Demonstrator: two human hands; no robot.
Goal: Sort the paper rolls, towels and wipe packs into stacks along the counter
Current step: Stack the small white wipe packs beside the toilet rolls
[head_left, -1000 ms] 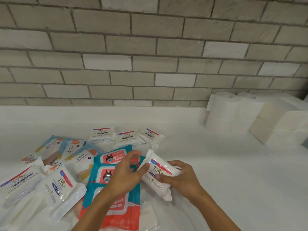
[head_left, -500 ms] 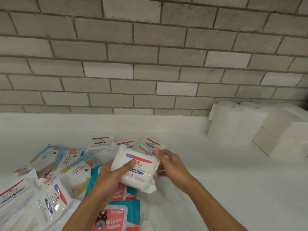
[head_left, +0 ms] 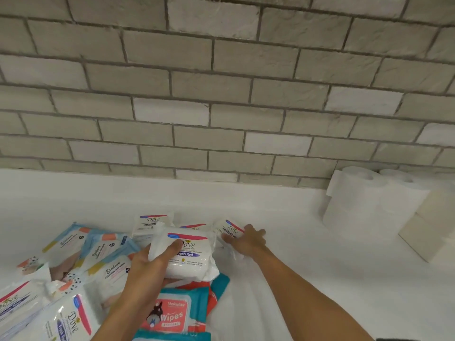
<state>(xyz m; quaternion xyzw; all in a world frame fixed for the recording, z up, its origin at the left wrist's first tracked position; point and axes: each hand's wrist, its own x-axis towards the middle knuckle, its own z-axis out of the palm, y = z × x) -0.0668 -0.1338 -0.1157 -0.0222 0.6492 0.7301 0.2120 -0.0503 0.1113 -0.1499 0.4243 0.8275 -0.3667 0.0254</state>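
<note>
My left hand [head_left: 145, 269] holds a white Dove wipe pack [head_left: 189, 257] above the counter, thumb across its front label. My right hand [head_left: 246, 239] reaches past it and lies on a smaller Dove pack [head_left: 230, 228] on the counter, fingers spread over it. Two more small Dove packs [head_left: 151, 221] lie in a row beside that one; the middle one is mostly hidden behind the held pack. Blue Stalove wipe packs [head_left: 98, 249] lie at the left, teal and red Wipes packs [head_left: 172, 313] under my left forearm. White paper rolls [head_left: 357, 200] stand at the right by the wall.
Folded white towel stacks [head_left: 433, 232] sit right of the rolls at the frame edge. More large Dove packs [head_left: 61, 321] lie at the bottom left. The white counter [head_left: 295, 242] meets a grey brick wall [head_left: 221, 94] behind.
My right hand let go of the large Dove pack and moved forward onto the small pack on the counter. My left hand alone now holds the large pack, carried forward.
</note>
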